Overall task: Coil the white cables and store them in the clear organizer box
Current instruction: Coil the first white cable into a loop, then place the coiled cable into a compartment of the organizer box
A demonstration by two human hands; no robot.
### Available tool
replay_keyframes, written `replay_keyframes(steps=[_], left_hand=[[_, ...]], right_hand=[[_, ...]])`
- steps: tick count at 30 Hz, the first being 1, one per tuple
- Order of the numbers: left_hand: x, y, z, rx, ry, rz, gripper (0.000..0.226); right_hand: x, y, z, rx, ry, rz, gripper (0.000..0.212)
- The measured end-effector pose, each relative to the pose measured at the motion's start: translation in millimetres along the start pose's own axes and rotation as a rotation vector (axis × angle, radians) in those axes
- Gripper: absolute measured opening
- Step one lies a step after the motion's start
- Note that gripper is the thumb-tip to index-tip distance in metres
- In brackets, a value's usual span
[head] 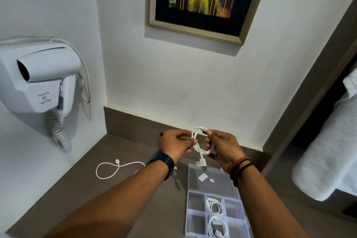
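A coiled white cable hangs in the air above the counter, held between both hands. My left hand pinches its left side and my right hand grips its right side. The cable's plug end dangles down over the box lid. The clear organizer box lies open at the lower middle, with its lid folded back. Two coiled white cables lie in its middle compartments. Another white cable lies loose on the counter to the left, partly hidden by my left forearm.
A wall-mounted white hair dryer with a curly cord hangs at the left. A framed picture is on the wall ahead. White bedding shows at the right, past a grey wall edge. The brown counter ends at the wall.
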State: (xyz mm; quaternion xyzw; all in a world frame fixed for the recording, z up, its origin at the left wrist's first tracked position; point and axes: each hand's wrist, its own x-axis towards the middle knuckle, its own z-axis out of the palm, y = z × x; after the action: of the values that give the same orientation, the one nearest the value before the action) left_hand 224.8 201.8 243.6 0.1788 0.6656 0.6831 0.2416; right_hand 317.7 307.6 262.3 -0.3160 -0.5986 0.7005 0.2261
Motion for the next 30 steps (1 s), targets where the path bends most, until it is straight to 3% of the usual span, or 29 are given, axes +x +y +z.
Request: replay_keyframes(steps=[8,13,17,20,24,30], left_hand=[[9,-92,15,0.015,-0.045,-0.233,0.013],[17,-171,25,0.036,-0.093,-0.409,0.018],[16,-218,26,0.161,-0.158,-0.457,0.022],[11,-234,21,0.275,-0.188,-0.452,0.027],[8,-243,13,0.514,-0.311,-0.309,0.012],[2,-246,9,0.816,-0.426,-0.187,0.024]], right_hand=[[24,92,-31,-0.302,0.067,0.021,0.032],[37,166,-51,-0.515,0.197,0.117,0.01],[40,212,-59,-0.65,0.273,0.234,0.006],[35,231,-60,-0.7,0.294,0.284,0.006],[32,236,-58,-0.777,0.281,0.28,0.008],[21,234,-54,-0.934,0.217,0.215,0.014]])
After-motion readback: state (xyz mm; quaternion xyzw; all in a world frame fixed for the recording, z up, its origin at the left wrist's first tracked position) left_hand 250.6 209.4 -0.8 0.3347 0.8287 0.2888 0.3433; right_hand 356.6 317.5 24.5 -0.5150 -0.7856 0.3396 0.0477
